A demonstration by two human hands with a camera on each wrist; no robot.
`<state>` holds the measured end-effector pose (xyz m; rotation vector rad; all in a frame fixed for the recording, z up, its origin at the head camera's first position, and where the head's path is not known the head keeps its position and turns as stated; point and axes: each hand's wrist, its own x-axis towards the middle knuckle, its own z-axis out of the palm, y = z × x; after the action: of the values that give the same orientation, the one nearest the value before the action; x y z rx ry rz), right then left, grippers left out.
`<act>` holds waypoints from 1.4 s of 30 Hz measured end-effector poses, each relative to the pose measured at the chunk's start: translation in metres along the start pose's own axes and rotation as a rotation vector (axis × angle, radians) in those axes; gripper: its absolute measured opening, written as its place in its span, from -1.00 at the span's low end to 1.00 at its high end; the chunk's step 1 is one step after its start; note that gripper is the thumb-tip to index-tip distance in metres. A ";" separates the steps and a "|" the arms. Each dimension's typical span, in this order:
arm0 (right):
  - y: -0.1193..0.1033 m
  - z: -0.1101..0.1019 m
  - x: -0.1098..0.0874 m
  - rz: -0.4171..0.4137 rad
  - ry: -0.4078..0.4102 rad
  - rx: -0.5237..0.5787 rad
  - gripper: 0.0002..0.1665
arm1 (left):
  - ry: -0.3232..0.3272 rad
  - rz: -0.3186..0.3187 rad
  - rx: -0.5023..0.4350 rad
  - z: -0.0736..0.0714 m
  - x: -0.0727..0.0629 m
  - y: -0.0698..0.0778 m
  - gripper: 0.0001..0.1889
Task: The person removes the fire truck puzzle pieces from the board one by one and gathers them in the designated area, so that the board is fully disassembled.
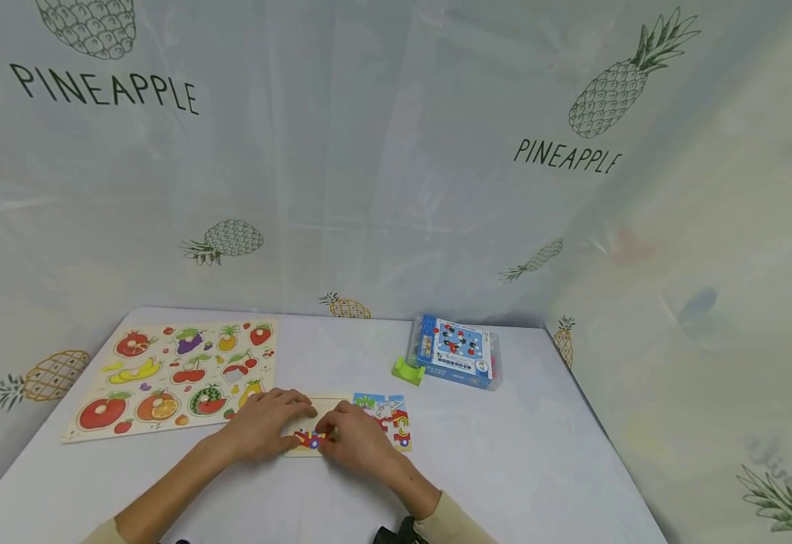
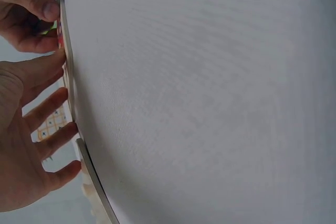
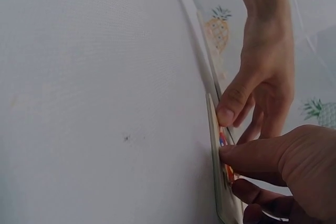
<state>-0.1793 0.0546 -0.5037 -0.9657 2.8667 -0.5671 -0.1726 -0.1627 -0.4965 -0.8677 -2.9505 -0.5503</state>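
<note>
A small wooden puzzle board [image 1: 332, 402] lies on the white table in front of me. Colourful picture pieces [image 1: 396, 412] cover its right part. My right hand [image 1: 360, 440] pinches a puzzle piece [image 1: 310, 439] with a red and blue vehicle on it, low over the board's bare left part. In the right wrist view, its thumb and fingertips are at the coloured piece [image 3: 223, 139]. My left hand [image 1: 264, 425] has its fingers spread and relaxed along the board's left side, and its thumb touches near the piece's left end. Part of the piece is hidden by the right hand.
A large fruit-picture board [image 1: 158, 378] lies at the left, close to the left hand. Behind the right hand are a bright green plastic piece [image 1: 407, 371] and a blue-and-white boxed set [image 1: 457, 351]. A black object [image 1: 399, 533] sits at the front edge near the right forearm.
</note>
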 end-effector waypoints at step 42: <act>0.062 -0.043 -0.032 0.152 0.007 0.388 -0.92 | 0.009 0.035 0.025 -0.001 -0.002 0.000 -0.59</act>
<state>-0.1967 0.1334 -0.4877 -0.6785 2.6541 -1.0579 -0.1709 -0.1641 -0.4963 -0.9098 -2.9212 -0.5139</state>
